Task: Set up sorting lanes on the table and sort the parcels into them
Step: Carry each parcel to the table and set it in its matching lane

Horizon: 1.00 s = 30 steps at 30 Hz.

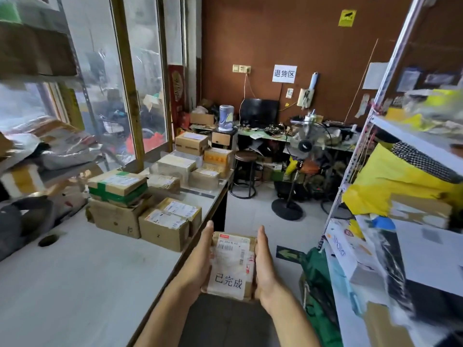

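Observation:
A small cardboard parcel [231, 264] with a white shipping label and a sheet printed with three black characters is carried between my hands, just off the table's right edge. My left hand [198, 259] presses its left side and my right hand [263, 259] its right side, fingers straight. On the grey table [75, 271] stand other parcels: a green-taped box [117, 186] on a larger carton [115, 219], two labelled boxes [165, 226] beside it, and a farther cluster of several boxes [180, 166]. A dark strip [198, 192] crosses the tabletop between the two groups.
A metal shelf [400, 246] packed with bags and mailers stands close on my right. Ahead are a round stool [244, 171], a standing fan [305, 146] and a cluttered desk [275, 132]. A rack with bagged parcels [50, 151] fills the left, by the window.

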Available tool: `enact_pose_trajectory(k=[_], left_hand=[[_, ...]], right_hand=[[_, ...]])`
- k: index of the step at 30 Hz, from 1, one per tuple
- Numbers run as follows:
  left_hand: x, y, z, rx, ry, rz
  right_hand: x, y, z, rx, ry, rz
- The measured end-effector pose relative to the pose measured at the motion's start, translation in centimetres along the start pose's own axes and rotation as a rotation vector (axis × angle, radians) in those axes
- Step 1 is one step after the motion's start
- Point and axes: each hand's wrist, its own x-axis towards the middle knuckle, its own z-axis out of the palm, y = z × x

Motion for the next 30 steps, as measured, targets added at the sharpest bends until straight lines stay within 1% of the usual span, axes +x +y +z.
enact_pose_trajectory(k=[6, 9, 11, 14, 17, 25, 27, 30], left_hand=[[12.0, 3.3, 0.8, -0.015, -0.005, 0.041], [17.9, 6.0, 0.8, 0.012, -0.072, 0.086], [21.2, 7.8, 0.9, 0.033, -0.061, 0.101], [25.8, 9.7, 1.4, 0.067, -0.096, 0.088], [30.1, 10.9, 1.7, 0.058, -0.145, 0.081], [43.9, 13.4, 3.4, 0.173, -0.098, 0.029], [48.0, 14.5, 4.4, 0.171, -0.063, 0.032], [53.3, 16.6, 5.7, 0.150, 0.028, -0.014]], right_hand=[[9.8, -5.6, -2.2, -0.031, 0.046, 0.052], [14.6, -9.2, -3.3, -0.084, 0.066, 0.048], [17.2, -11.3, -3.9, -0.077, 0.078, 0.042], [20.7, -13.5, -4.6, -0.059, 0.115, 0.043], [25.2, -15.0, -6.1, -0.048, 0.110, 0.053], [38.7, -18.3, -10.1, -0.064, 0.080, 0.128], [42.9, -19.6, -11.5, -0.081, 0.035, 0.126], [49.0, -22.5, -13.1, -0.127, -0.040, 0.153]])
